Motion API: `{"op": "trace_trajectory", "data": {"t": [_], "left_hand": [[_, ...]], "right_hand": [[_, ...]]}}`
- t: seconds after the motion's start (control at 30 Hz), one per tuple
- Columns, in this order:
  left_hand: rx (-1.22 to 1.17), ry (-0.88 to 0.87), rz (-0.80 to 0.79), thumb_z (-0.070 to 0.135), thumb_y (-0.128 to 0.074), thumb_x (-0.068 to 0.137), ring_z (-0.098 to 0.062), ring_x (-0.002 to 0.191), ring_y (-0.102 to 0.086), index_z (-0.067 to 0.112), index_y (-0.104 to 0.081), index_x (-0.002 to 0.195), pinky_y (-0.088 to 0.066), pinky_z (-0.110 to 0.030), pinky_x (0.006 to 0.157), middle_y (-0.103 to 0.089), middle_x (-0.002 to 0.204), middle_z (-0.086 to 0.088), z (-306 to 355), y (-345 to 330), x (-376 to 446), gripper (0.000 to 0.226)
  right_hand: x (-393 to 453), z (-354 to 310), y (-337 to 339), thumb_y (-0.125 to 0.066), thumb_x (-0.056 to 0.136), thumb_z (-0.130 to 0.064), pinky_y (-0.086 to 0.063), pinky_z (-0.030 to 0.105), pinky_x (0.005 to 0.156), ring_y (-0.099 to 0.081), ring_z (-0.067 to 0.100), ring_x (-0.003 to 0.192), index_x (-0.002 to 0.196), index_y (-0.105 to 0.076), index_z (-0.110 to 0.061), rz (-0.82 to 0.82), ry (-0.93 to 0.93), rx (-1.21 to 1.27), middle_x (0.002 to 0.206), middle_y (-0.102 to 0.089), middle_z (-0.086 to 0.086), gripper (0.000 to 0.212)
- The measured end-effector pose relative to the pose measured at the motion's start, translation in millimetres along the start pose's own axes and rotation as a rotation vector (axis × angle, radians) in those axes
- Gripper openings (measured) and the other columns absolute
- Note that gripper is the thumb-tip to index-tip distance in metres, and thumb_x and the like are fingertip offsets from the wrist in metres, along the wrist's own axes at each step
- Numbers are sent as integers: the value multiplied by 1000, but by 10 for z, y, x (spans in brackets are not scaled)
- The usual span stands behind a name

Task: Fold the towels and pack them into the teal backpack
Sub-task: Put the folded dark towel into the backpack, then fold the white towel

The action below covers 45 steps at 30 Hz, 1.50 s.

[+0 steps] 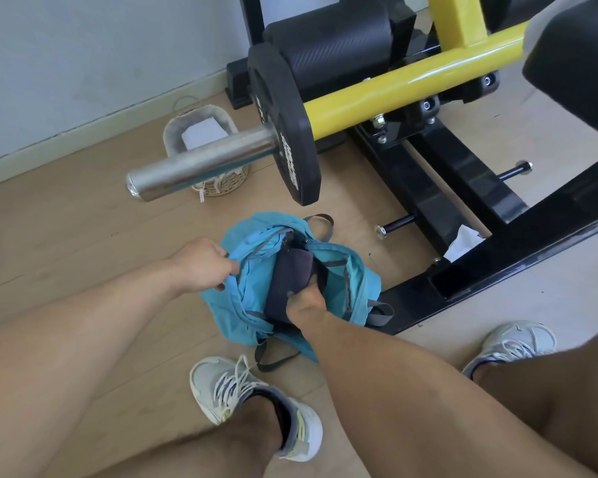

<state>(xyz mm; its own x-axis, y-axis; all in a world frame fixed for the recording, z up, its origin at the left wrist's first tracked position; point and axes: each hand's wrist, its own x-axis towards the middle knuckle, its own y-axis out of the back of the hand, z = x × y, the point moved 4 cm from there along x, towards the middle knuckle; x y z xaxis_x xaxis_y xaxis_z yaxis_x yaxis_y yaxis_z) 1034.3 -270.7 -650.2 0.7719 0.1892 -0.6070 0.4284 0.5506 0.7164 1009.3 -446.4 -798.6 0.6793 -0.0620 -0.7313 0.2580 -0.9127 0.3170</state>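
We found the dark navy folded towel [292, 276] halfway into the mouth of the teal nylon backpack [354, 288], which lay slumped on the pale wood-plank floor [66, 236] just in front of the person's feet. The towel stood partly inside the unzipped main opening and partly above it, so we judged the packing of this one as under way but not finished. The right hand [306, 301] gripped the towel's lower edge, its fingers [313, 282] curled tight around the cloth. The left hand [204, 262] pinched the near rim of the backpack's opening, fingers closed on the teal fabric and pulling it wide.

The towel looked already folded into a compact block, so we took that step as done for it. Whether other towels already sat deeper in the backpack we could not tell; the interior was hidden by the towel and the fabric.

Further out, a woven wicker basket with a pale liner [201, 139] stood by the wall, and something white and flat [202, 132] lay in it, possibly another towel awaiting folding, though we could not be sure. A scrap of white cloth or paper [461, 243] showed beside the black frame of the yellow-and-black weight machine [411, 84], whose chrome bar end [194, 167] and black weight plate [283, 132] hung over the floor above the backpack. The person's pale grey trainers [256, 401] flanked the backpack. Zipping it shut remained.
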Motion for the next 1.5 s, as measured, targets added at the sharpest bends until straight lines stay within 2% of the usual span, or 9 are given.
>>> {"op": "trace_trajectory", "data": {"t": [0.13, 0.3, 0.5, 0.63, 0.8, 0.97, 1.13, 1.3, 1.5], "left_hand": [[145, -10, 17, 32, -73, 89, -34, 92, -74, 14, -53, 58, -48, -31, 65, -72, 72, -7, -5, 19, -9, 40], [244, -51, -49, 57, -73, 85, -29, 95, -72, 13, -61, 73, -57, -43, 89, -77, 95, -8, 161, 46, -103, 48], [335, -127, -103, 44, -73, 91, -25, 86, -70, 15, -61, 79, -56, -35, 79, -78, 99, -9, 599, 14, -233, 34], [269, -193, -246, 40, -66, 97, -14, 73, -70, 15, -62, 82, -46, -23, 60, -78, 72, 3, 1156, -117, -513, 29], [60, -452, -228, 33, -67, 96, -8, 68, -68, 17, -65, 79, -49, -23, 63, -77, 72, 2, 2066, -233, -1022, 24], [-194, -741, -13, 31, -71, 95, -4, 86, -71, 23, -72, 90, -50, -25, 79, -78, 88, 8, 2832, -226, -1469, 10], [-233, -925, 149, 31, -72, 93, -3, 98, -67, 35, -66, 95, -55, -31, 88, -73, 98, 17, 3179, -240, -1614, 8], [-233, -1022, 235, 25, -69, 95, -2, 124, -56, 37, -56, 129, -52, -35, 106, -60, 130, 21, 3241, -206, -1680, 38], [-81, -1136, 371, 32, -70, 95, 19, 134, -17, 46, -22, 157, -19, -10, 112, -26, 146, 36, 3205, 71, -1848, 80]], "right_hand": [[-38, 70, -24, -61, 100, -34, -38, 39, 112, -43, 34, 141, 163, -1, -12, 12, 14, -123, 156, -42, 14, 90], [-231, -32, 210, -54, 102, -20, -31, 37, 120, -33, 27, 149, 164, -5, -14, 115, 225, -199, 166, -24, 7, 79], [-749, -703, 1099, -42, 94, 4, -53, 38, 93, -60, 22, 105, 150, -40, -22, 346, 587, -262, 119, -61, -1, 62], [-1233, -1200, 2012, -45, 102, -1, -48, 32, 106, -55, 16, 129, 156, -38, -24, 566, 818, -416, 146, -53, -4, 60], [-1874, -1575, 3115, -49, 96, -6, -43, 37, 103, -52, 23, 126, 145, -54, -21, 844, 1012, -441, 139, -59, 0, 51], [-2148, -1440, 4180, -49, 93, -16, -28, 40, 113, -36, 26, 140, 146, -48, -28, 1085, 600, -457, 151, -45, -2, 54], [-2074, -1027, 4544, -44, 99, -41, -27, 47, 113, -35, 34, 139, 148, -46, -20, 993, 278, -575, 151, -44, 8, 53], [-2116, -1080, 4564, -43, 104, -33, -34, 44, 99, -46, 31, 122, 125, -64, -22, 1085, 438, -685, 129, -59, 4, 31], [-2360, -1331, 3987, -57, 103, -33, -40, 28, 74, -52, 7, 76, 94, -65, -32, 418, 866, -463, 82, -59, -11, 11]]}}
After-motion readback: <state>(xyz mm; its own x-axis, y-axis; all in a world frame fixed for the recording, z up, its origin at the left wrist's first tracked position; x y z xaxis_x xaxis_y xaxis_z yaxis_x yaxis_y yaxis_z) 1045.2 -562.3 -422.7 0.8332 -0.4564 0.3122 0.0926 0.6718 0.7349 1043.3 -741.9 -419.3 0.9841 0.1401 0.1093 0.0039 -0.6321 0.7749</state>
